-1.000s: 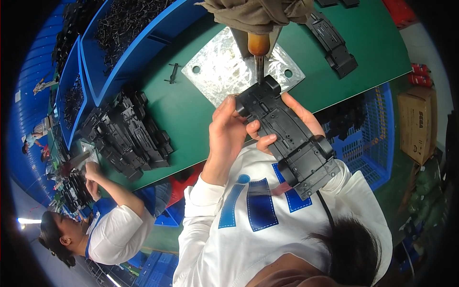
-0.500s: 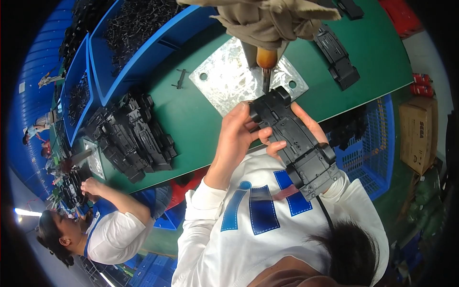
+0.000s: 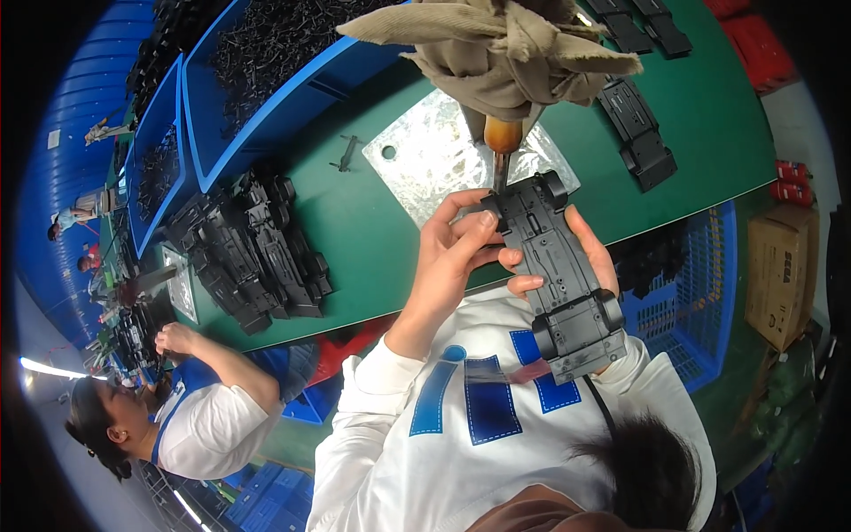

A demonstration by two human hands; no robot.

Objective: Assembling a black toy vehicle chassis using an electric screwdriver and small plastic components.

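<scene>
Item: black toy-car chassis [image 3: 557, 270], underside up, held in air over near edge of green counter [image 3: 372, 222], front end toward a hanging screwdriver [image 3: 502, 146] w/ amber handle, cloth-wrapped above.
L hand [image 3: 452, 253]: fingers curled round chassis front-left corner, thumb on top, wrist bent in, forearm up from lower centre.
R hand [image 3: 589, 257]: cupped under chassis right side, mostly hidden; fingertips show at the edges, closed on it.
Driver tip just at chassis front; contact not clear.
Under tip: metal plate [image 3: 434, 155] flat on counter.
Surrounds: pile of black chassis [image 3: 253, 253] at left, well apart; blue bins [image 3: 266, 80] of black parts along far edge; loose chassis [image 3: 636, 133] at right.
Open counter between plate and pile.
Co-worker [image 3: 191, 403] lower left.
</scene>
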